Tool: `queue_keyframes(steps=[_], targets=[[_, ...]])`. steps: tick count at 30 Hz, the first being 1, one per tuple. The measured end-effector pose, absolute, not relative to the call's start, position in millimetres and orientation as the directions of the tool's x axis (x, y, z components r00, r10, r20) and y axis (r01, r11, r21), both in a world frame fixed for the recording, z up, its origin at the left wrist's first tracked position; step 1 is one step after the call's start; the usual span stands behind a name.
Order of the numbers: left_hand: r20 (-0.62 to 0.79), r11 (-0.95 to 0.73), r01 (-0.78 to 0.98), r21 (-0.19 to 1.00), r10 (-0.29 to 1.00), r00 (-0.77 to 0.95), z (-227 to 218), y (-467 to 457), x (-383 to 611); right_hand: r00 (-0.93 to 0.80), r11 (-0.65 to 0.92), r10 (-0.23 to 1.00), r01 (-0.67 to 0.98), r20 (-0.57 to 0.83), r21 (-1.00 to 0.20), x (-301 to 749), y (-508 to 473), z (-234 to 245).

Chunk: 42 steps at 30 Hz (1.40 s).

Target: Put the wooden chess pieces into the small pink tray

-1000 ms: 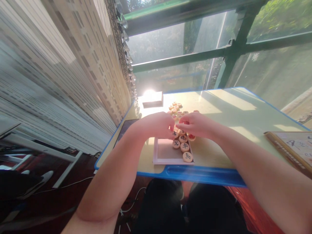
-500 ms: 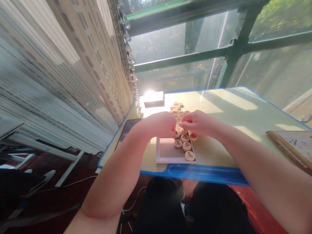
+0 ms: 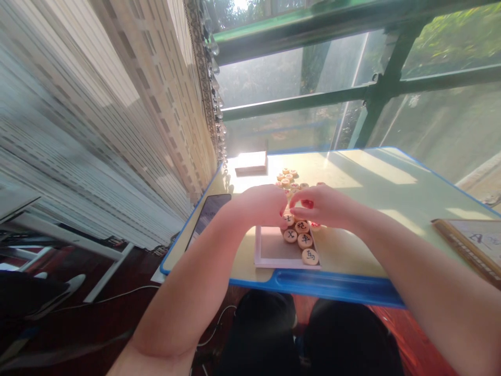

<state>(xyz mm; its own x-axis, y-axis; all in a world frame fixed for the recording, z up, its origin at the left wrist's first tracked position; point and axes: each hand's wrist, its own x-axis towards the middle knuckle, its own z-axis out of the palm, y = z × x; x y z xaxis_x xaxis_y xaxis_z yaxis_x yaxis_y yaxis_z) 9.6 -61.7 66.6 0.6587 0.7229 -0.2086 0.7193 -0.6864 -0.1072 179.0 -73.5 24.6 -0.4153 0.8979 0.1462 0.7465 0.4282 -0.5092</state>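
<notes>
Since the frame half a second earlier, the right hand [image 3: 331, 206] had moved slightly nearer the person, and its fingers now covered a disc that had shown between the hands; the whole view had also shifted a little. The left hand [image 3: 266, 206] had hardly moved relative to the shallow tray [image 3: 277, 262].

The left fingers were curled downward at the edge of a black-marked disc [image 3: 288, 219]; whether they gripped it or only touched it, I cannot tell. The right thumb and fingers were bent with a gap between them, close to the left fingertips, and I cannot tell whether they held anything.

The tray lay at the near side of the tabletop [image 3: 391, 198]. Its right part held further wooden discs [image 3: 305, 240], lying flat, black characters upward, the nearest at the front right corner. A red-marked disc [image 3: 315, 226] was partly hidden under the right hand, by the tray's right edge.

Beyond the hands lay a loose cluster of discs [image 3: 287, 177], with a pale box [image 3: 251, 163] to its left. A dark flat device [image 3: 205, 211] lay beside the left forearm.
</notes>
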Motion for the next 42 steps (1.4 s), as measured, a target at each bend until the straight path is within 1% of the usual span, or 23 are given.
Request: queue_keyframes(steps=[2,3,5,7,9,13,22,33,42], targets=[[-0.205,-0.683,0.722,-0.110,0.726,0.656,67.0,-62.5,10.2,-0.471,0.487,0.864,0.697,0.176,-0.527,177.8,-76.0,26.0],[-0.205,-0.684,0.721,-0.114,0.726,0.656,67.1,-62.7,10.4,-0.496,0.502,0.851,0.676,0.170,-0.540,177.3,-77.1,26.7],[-0.207,-0.686,0.717,-0.122,0.724,0.658,67.2,-62.7,10.5,-0.526,0.501,0.841,0.666,0.128,-0.552,176.7,-78.8,27.5],[-0.201,-0.688,0.715,-0.123,0.723,0.661,67.1,-62.3,10.2,-0.536,0.492,0.840,0.687,0.085,-0.535,176.5,-79.4,27.3],[-0.193,-0.689,0.715,-0.117,0.722,0.664,67.1,-62.2,9.7,-0.539,0.491,0.840,0.702,0.065,-0.516,176.9,-78.9,26.5],[-0.195,-0.691,0.715,-0.108,0.720,0.666,68.6,-63.8,9.3,-0.537,0.484,0.842,0.707,0.053,-0.516,177.9,-77.3,24.8],[-0.224,-0.639,0.758,-0.133,0.764,0.605,64.7,-63.1,13.4,-0.519,0.485,0.848,0.684,0.103,-0.545,177.3,-79.4,25.5],[-0.210,-0.659,0.737,-0.153,0.750,0.627,60.7,-58.8,12.5,-0.503,0.467,0.858,0.672,0.109,-0.575,177.0,-79.2,25.6],[-0.201,-0.665,0.731,-0.152,0.745,0.636,62.0,-59.0,12.1,-0.492,0.437,0.867,0.681,0.075,-0.587,178.0,-76.0,22.2]])
